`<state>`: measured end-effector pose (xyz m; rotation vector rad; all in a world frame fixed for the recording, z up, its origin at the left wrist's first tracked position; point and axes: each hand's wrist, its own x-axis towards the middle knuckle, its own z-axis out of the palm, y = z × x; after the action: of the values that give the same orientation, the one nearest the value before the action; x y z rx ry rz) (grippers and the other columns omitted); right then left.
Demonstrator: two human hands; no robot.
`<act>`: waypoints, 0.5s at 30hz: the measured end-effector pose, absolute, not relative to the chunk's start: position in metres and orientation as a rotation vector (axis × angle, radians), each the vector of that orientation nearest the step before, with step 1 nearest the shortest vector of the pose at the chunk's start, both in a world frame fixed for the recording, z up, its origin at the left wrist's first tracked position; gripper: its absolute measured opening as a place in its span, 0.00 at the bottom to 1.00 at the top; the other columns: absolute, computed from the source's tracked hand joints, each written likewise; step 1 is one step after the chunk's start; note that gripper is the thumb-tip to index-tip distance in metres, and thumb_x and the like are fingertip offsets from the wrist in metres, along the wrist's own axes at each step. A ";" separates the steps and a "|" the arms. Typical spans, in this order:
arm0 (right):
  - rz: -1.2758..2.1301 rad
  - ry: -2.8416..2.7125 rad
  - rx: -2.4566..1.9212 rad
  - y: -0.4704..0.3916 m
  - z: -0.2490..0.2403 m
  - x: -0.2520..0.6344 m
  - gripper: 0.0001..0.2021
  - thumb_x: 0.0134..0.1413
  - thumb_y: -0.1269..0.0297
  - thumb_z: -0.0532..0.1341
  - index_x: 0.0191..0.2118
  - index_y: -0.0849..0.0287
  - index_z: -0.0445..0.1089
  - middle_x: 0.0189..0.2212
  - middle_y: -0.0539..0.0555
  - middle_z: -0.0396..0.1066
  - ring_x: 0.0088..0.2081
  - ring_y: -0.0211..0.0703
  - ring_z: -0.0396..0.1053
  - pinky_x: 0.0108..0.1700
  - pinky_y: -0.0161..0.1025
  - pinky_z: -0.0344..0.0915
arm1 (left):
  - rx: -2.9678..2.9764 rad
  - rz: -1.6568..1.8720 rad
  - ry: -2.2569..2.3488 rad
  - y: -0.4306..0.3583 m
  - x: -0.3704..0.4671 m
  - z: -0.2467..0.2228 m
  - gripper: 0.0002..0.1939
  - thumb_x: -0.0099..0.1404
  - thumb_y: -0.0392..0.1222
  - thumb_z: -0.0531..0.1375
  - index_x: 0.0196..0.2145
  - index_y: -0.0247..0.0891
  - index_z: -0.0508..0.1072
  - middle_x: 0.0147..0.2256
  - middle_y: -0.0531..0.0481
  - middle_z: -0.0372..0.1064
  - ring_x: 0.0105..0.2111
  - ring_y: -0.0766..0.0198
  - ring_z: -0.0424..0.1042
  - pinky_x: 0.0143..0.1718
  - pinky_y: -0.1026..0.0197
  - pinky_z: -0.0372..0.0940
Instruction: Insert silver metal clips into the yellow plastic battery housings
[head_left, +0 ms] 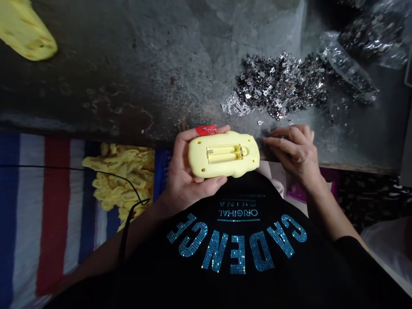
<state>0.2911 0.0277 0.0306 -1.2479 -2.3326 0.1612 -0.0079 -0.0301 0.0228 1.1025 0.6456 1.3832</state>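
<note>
My left hand point(180, 182) is wrapped round a yellow plastic casing point(224, 154), with red tape on one finger. The casing lies level, its open battery compartment point(222, 153) facing up. A spring shows at the left end of that compartment and small metal parts at the right end. Just right of the casing, my right hand point(298, 150) rests at the table's edge with thumb and fingers pinched together. Whatever lies between those fingertips is too small to make out. Beyond them spreads a pile of small metal contact plates point(280, 86), with one loose plate point(260, 122) nearer me.
A clear plastic bag point(349, 64) with more metal pieces lies at the right of the grey metal table point(154, 56). Another yellow casing point(27, 30) sits far left. Below the edge, many yellow parts point(125, 176) lie by a striped sheet point(56, 206); a black cable point(128, 184) crosses there.
</note>
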 end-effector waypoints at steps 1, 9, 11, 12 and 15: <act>0.157 -2.305 -1.277 0.026 0.029 0.293 0.12 0.77 0.62 0.68 0.59 0.42 0.83 0.51 0.53 0.84 0.54 0.54 0.74 0.54 0.54 0.64 | 1.106 1.382 0.636 -0.030 -0.008 0.023 0.47 0.59 0.27 0.79 0.72 0.40 0.69 0.75 0.36 0.72 0.72 0.48 0.76 0.70 0.51 0.77; 0.038 -2.231 -1.312 0.024 0.018 0.290 0.04 0.73 0.54 0.72 0.45 0.45 0.83 0.44 0.52 0.82 0.51 0.57 0.75 0.51 0.56 0.66 | 1.154 1.359 0.646 -0.031 -0.006 0.022 0.48 0.60 0.27 0.78 0.74 0.42 0.67 0.77 0.38 0.69 0.75 0.44 0.72 0.70 0.47 0.77; 0.116 -2.214 -1.264 0.023 0.029 0.287 0.02 0.73 0.58 0.72 0.46 0.45 0.84 0.44 0.52 0.83 0.49 0.56 0.77 0.50 0.55 0.67 | 1.180 1.360 0.645 -0.031 -0.004 0.021 0.49 0.60 0.26 0.78 0.74 0.43 0.67 0.77 0.39 0.68 0.75 0.45 0.73 0.70 0.49 0.78; 0.195 -2.197 -1.239 0.022 0.037 0.286 0.02 0.73 0.60 0.72 0.47 0.45 0.84 0.44 0.52 0.84 0.48 0.55 0.78 0.49 0.54 0.68 | 1.197 1.358 0.634 -0.031 -0.003 0.021 0.50 0.60 0.27 0.78 0.75 0.44 0.66 0.78 0.39 0.68 0.75 0.45 0.73 0.69 0.49 0.79; 0.492 -2.143 -1.146 0.018 0.067 0.279 0.05 0.72 0.64 0.72 0.49 0.45 0.83 0.42 0.51 0.86 0.42 0.52 0.82 0.47 0.53 0.72 | 1.251 1.352 0.594 -0.030 0.000 0.019 0.51 0.61 0.31 0.79 0.76 0.46 0.65 0.78 0.39 0.66 0.76 0.41 0.71 0.70 0.44 0.79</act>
<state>0.2794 0.0184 0.0672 -1.1464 -2.1430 0.4916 0.0001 -0.0300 0.0188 1.2506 0.5945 1.3525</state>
